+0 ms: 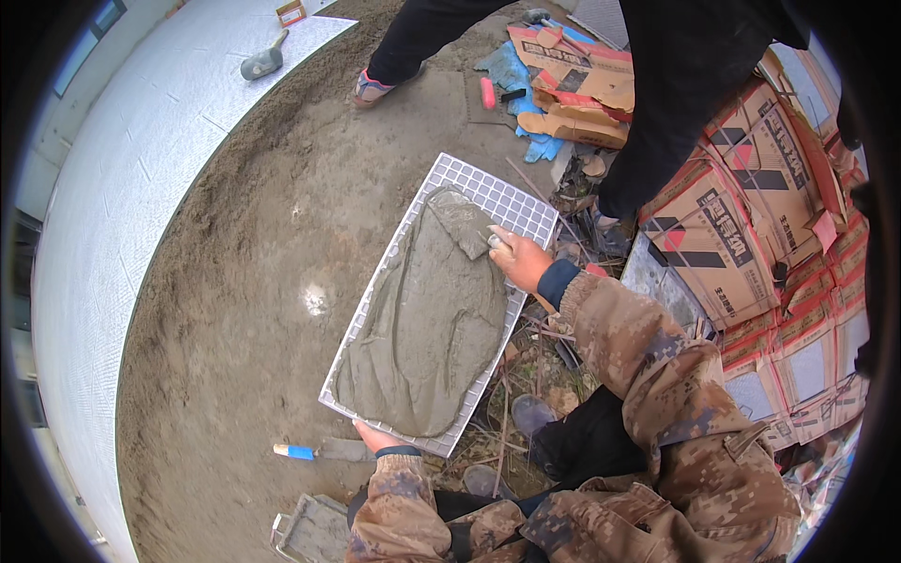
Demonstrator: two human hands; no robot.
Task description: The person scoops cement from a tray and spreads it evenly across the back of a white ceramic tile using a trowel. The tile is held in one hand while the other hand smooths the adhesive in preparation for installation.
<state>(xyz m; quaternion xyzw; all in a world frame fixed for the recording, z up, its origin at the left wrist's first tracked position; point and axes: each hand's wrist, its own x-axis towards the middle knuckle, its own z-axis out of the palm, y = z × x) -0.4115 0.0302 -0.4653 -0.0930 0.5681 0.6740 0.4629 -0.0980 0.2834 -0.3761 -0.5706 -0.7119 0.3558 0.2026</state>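
A large rectangular tile (512, 202) with a white-and-grey gridded back is held tilted in front of me. Grey wet mortar (422, 328) covers most of it in a thick, smeared layer, leaving bare grid at the far end and along the edges. My left hand (377, 438) grips the near edge, its fingers partly hidden under the tile. My right hand (522, 261) is closed around the handle of a trowel (466, 231), whose mortar-coated blade lies on the mortar near the tile's far end.
Another trowel (319, 451) with a blue-and-white handle lies on the sandy ground near a mortar-smeared container (314, 530). Laid pale tiles (160, 169) bear a mallet (263, 63) at far left. Tile cartons (741, 206) stand at right. A person's legs (427, 38) straddle the far side.
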